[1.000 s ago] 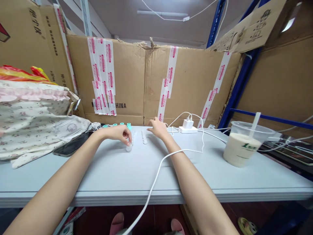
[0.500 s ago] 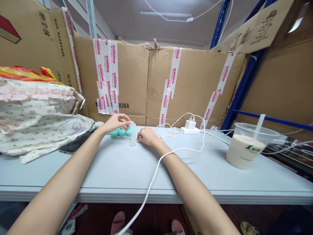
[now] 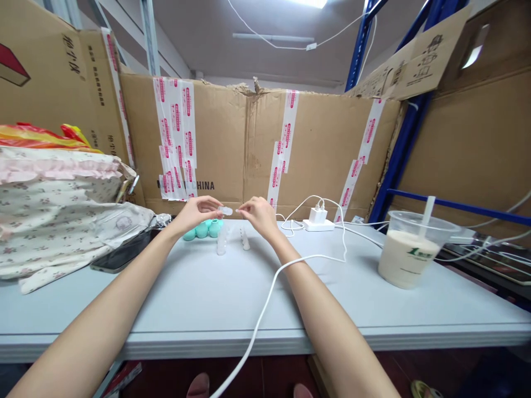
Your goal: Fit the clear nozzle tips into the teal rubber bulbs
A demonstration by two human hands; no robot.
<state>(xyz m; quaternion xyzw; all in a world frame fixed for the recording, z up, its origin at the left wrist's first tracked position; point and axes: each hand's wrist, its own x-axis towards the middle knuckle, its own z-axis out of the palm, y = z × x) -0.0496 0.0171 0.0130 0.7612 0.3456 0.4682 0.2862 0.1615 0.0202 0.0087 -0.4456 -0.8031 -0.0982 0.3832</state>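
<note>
My left hand (image 3: 198, 214) is raised just above the far part of the table, its fingers pinching a small clear plastic piece (image 3: 226, 210). Facing it, my right hand (image 3: 259, 214) has thumb and fingertips pressed together on a tiny pale bit, too small to name. A narrow gap lies between the two. Below them, a clear bumpy plastic strip (image 3: 222, 242) rests on the table, with a second, thinner clear strip (image 3: 245, 239) to its right. Behind my left fingers sits a teal object of rounded lobes (image 3: 202, 229), partly hidden by the hand.
A white cable (image 3: 269, 293) crosses over my right forearm from a white charger (image 3: 318, 215). On the right stands a cup of milky drink (image 3: 409, 257) with a straw. A phone (image 3: 120, 255) and a floral cloth bag (image 3: 62, 215) lie left. Cardboard (image 3: 323, 149) walls the back.
Both hands have lifted off the table, the right one moving away from the clear strip. The small clear piece now shows between them, and two strips are visible below. The view has shifted slightly.
</note>
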